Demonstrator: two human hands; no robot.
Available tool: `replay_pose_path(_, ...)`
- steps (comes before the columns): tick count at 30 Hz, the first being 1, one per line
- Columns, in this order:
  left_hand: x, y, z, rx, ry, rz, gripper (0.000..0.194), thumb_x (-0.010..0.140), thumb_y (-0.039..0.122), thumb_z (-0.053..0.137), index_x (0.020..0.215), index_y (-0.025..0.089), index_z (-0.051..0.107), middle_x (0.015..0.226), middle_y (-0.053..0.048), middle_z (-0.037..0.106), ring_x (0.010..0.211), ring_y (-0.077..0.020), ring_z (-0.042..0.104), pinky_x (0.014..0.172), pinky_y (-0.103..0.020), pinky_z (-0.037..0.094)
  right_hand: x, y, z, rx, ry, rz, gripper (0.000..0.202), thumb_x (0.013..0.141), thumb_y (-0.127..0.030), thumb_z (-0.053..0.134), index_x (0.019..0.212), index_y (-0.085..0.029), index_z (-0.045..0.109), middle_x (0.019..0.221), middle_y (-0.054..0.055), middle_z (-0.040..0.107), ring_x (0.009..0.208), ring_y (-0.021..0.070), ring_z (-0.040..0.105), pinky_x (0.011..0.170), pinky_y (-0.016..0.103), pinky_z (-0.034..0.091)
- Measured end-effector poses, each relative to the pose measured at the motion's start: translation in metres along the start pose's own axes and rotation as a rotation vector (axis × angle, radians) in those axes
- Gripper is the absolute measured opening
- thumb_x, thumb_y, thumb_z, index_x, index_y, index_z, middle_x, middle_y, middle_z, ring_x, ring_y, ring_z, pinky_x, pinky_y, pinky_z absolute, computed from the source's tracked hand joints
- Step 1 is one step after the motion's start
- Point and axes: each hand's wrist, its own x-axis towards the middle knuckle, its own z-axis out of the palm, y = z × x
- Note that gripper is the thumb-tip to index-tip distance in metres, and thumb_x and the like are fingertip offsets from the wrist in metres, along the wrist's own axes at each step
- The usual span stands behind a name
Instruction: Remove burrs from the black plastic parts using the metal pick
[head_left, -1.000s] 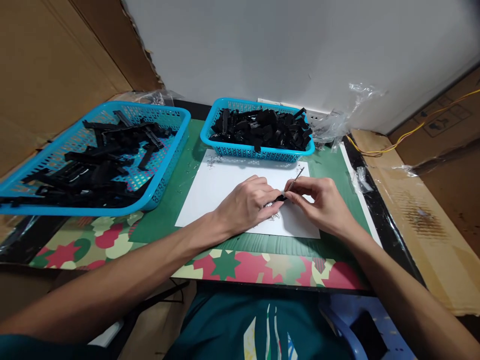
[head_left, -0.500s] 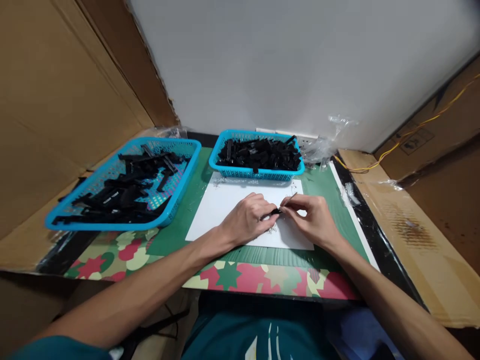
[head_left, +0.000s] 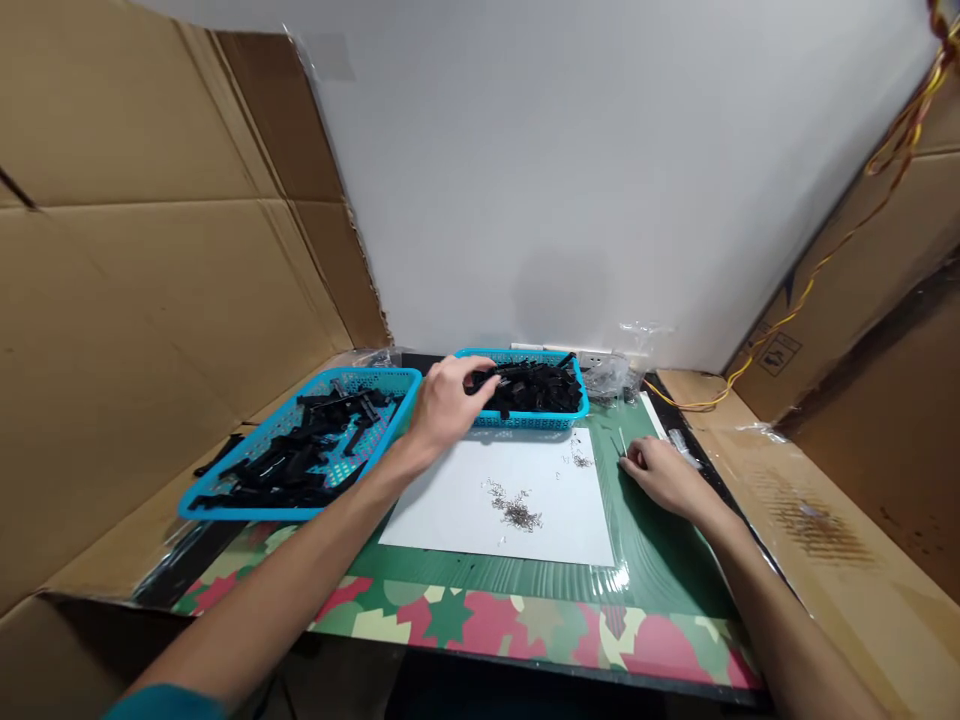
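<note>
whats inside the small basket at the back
A heap of black pieces. The left hand covers part of the basket's left end; anything beneath the top pieces is hidden.

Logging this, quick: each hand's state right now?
Left hand: open, thumb and fingers apart over black pieces.
Right hand: closed, holding a thin rod.

I'm counting one left hand (head_left: 448, 402), one right hand (head_left: 661, 476), two blue baskets (head_left: 247, 514) (head_left: 525, 422), one white sheet (head_left: 442, 505), two clusters of tiny bits (head_left: 519, 514) (head_left: 582, 461), one slim tool (head_left: 622, 442), uncountably many black pieces (head_left: 541, 388).
</note>
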Motion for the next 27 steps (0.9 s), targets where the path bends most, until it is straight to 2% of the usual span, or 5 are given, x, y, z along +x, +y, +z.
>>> replay_pose_path(6, 0.032, -0.031, -0.004, 0.17, -0.165, -0.233, 0.02, 0.093, 0.033, 0.072, 0.104, 0.018, 0.079, 0.097, -0.012, 0.079, 0.09, -0.0286, 0.071, 0.085, -0.039, 0.052, 0.001, -0.001, 0.008, -0.029, -0.01, -0.028, 0.025, 0.098, -0.025, 0.058, 0.073, -0.02, 0.06, 0.083, 0.01, 0.07, 0.076, 0.0225, 0.064, 0.065, 0.03, 0.034)
replay_pose_path(13, 0.064, -0.043, 0.019, 0.14, -0.37, -0.205, 0.023, 0.091, 0.04, 0.072, 0.09, 0.017, 0.078, 0.091, -0.011, 0.079, 0.085, -0.0257, 0.069, 0.078, -0.034, 0.049, 0.002, 0.0, 0.011, -0.007, 0.004, -0.031, 0.031, 0.102, -0.033, 0.054, 0.074, -0.021, 0.057, 0.082, 0.01, 0.069, 0.075, 0.0228, 0.064, 0.066, 0.031, 0.037)
replay_pose_path(17, 0.069, -0.058, 0.013, 0.108, -0.475, -0.175, 0.039, 0.099, 0.045, 0.053, 0.091, 0.016, 0.078, 0.087, -0.007, 0.077, 0.084, -0.0227, 0.067, 0.079, -0.03, 0.048, -0.001, -0.004, 0.008, 0.017, 0.111, -0.021, 0.028, 0.102, -0.033, 0.051, 0.077, -0.022, 0.055, 0.078, 0.009, 0.066, 0.071, 0.023, 0.06, 0.064, 0.032, 0.036)
replay_pose_path(21, 0.051, -0.086, -0.024, 0.171, -0.501, -0.215, 0.043, 0.1, 0.042, 0.041, 0.107, 0.019, 0.078, 0.105, -0.008, 0.078, 0.097, -0.0235, 0.068, 0.085, -0.029, 0.049, -0.009, -0.022, 0.012, 0.145, 0.187, -0.213, 0.021, 0.101, -0.032, 0.051, 0.083, -0.023, 0.056, 0.082, 0.007, 0.064, 0.08, 0.025, 0.06, 0.072, 0.034, 0.042)
replay_pose_path(27, -0.005, -0.123, -0.11, 0.405, -0.579, -0.356, 0.027, 0.089, 0.04, 0.055, 0.089, 0.02, 0.073, 0.093, -0.011, 0.076, 0.085, -0.0266, 0.068, 0.076, -0.031, 0.047, -0.022, -0.067, 0.023, 0.345, 0.01, -0.383, 0.022, 0.099, -0.033, 0.051, 0.095, -0.023, 0.07, 0.095, 0.008, 0.071, 0.09, 0.0258, 0.065, 0.079, 0.036, 0.047)
